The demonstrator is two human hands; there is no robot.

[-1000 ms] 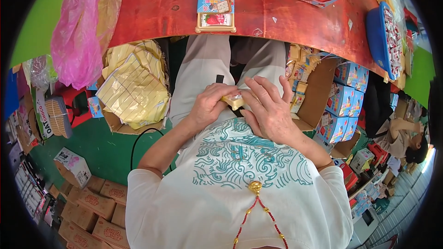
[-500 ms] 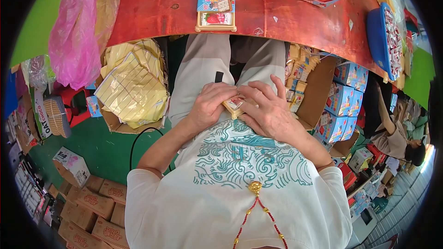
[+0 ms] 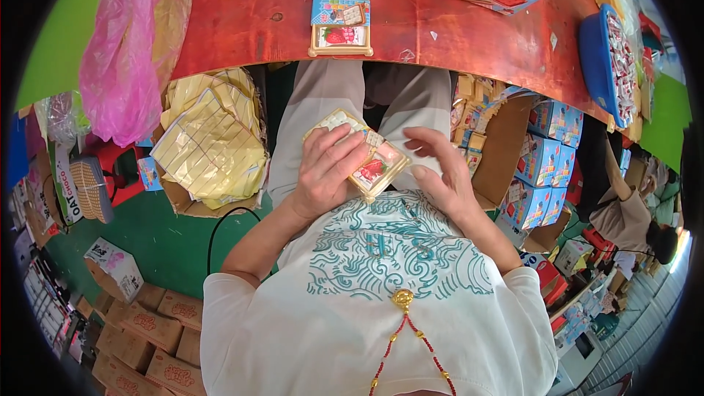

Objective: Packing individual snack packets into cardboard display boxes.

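Above my lap, my left hand (image 3: 330, 167) grips a small tray pack (image 3: 380, 168) from its left side, fingers lying across the top. White marshmallows show at the pack's far end and a sachet with a strawberry picture at its near end. The pack is tilted, its near end turned to the right. Just right of it, my right hand (image 3: 444, 177) is apart from the pack, thumb and fingers spread with nothing between them. A matching tray pack (image 3: 341, 13) with marshmallows, a blue paper band and a strawberry sachet lies at the red table's (image 3: 242, 26) front edge.
A pink plastic bag (image 3: 121, 59) hangs at the table's left. Below are a carton of yellow wrappers (image 3: 213, 143) and, right, a carton (image 3: 506, 150) of finished-looking packs beside stacked blue boxes (image 3: 539, 158). A blue basin (image 3: 598, 66) holds sachets. Another person (image 3: 623, 213) is at far right.
My right hand has come off the pack and moved right, fingers opening. My left hand now holds the pack alone, turned so its top shows.
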